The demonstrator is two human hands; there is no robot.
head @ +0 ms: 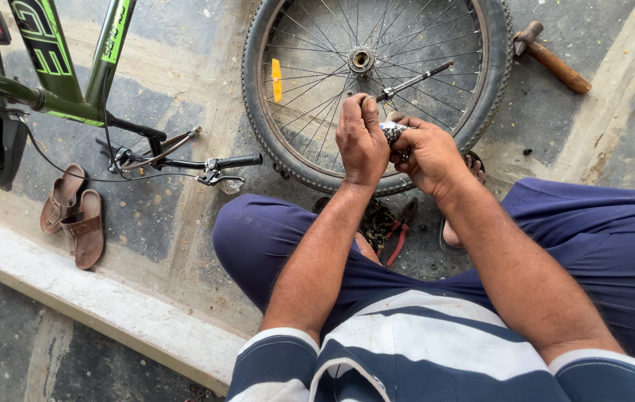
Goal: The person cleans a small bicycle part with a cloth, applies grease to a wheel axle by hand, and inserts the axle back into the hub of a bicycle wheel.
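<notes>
Centrally, a small metal hub part (394,132) sat clamped between both hands, over the wheel (481,89) lying flat. Left hand (361,141) and right hand (428,152) were closed together on it. Likely stiff, greasy, slippery: grip its ends. A hammer (552,61) lay beyond.
</notes>
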